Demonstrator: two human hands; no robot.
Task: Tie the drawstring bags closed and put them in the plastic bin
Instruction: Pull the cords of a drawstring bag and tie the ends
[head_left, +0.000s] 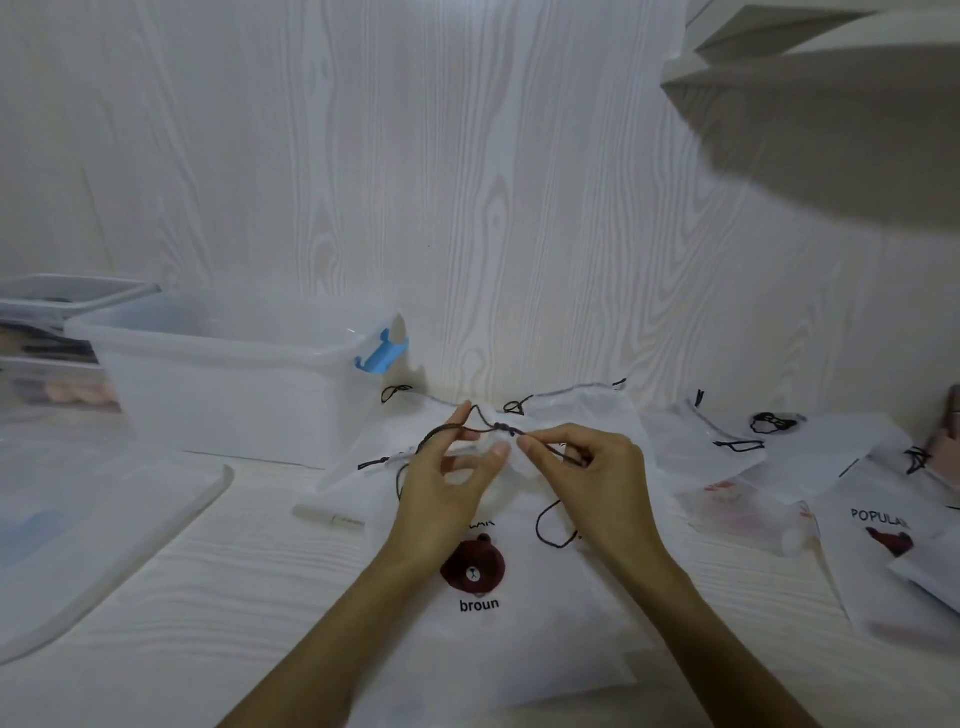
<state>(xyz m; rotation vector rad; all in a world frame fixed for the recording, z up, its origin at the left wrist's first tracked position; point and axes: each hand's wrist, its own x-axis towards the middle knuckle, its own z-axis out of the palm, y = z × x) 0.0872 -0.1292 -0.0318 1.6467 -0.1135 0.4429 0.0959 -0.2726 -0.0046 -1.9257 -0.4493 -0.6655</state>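
Both hands are working the dark drawstring (498, 427) over the white bear-print bag (483, 597) lying at the worktop's near edge: left hand (441, 493) hooking a loop, right hand (592, 467) pinching the knotted cord. Clear plastic bin (228, 395) is sitting back left.

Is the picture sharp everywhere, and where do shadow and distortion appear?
Head view: the hands, left hand and right hand, and the drawstring look fairly sharp; edges bend from the wide lens; the shelf at upper right casts a broad soft shadow on the wall; the plastic bin looks hazy.
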